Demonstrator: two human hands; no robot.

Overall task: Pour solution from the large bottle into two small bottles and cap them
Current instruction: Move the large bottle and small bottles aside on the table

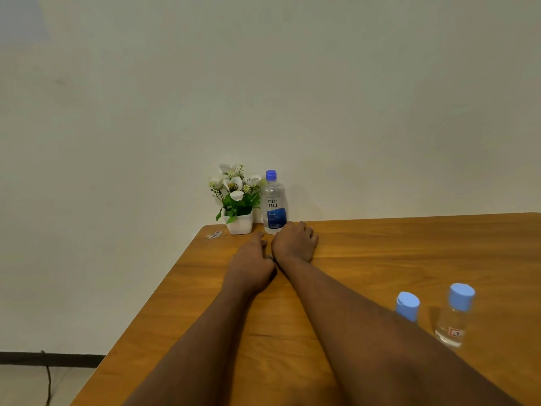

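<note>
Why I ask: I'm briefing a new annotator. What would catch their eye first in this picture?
Two bare forearms run up the wooden table, left hand and right hand resting side by side near its far corner. Just beyond them a blue-capped large bottle stands beside a white flower pot. At the near right stand a blue-capped small bottle, partly behind the right forearm, and a second small bottle.

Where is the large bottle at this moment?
In the head view, the large bottle stands upright near the far left corner of the table, right of the flower pot and just beyond the right hand.
</note>
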